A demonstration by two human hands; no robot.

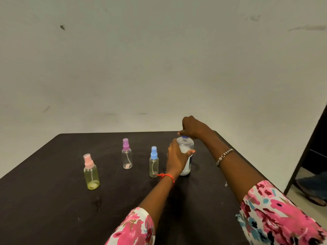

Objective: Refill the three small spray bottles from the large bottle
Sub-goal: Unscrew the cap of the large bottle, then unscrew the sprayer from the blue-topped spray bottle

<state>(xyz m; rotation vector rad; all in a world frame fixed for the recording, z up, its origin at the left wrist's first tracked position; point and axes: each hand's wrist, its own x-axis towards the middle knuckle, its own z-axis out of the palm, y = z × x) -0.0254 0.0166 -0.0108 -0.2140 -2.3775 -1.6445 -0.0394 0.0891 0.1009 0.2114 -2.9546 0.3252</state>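
A large clear bottle (186,145) with a blue cap (185,138) stands upright on the dark table (53,200), right of centre. My left hand (176,157) grips its body from the left. My right hand (192,128) is above it, its fingers pinching the cap. Three small spray bottles stand upright to the left, all with their spray tops on: a yellowish one with a pink top (91,172), a clear one with a purple top (126,154), and one with a blue top (153,162) just beside my left wrist.
A pale wall rises behind the table's far edge. At the right a dark door frame (307,147) stands near the table, with a person's sandalled foot (313,190) on the floor beyond it.
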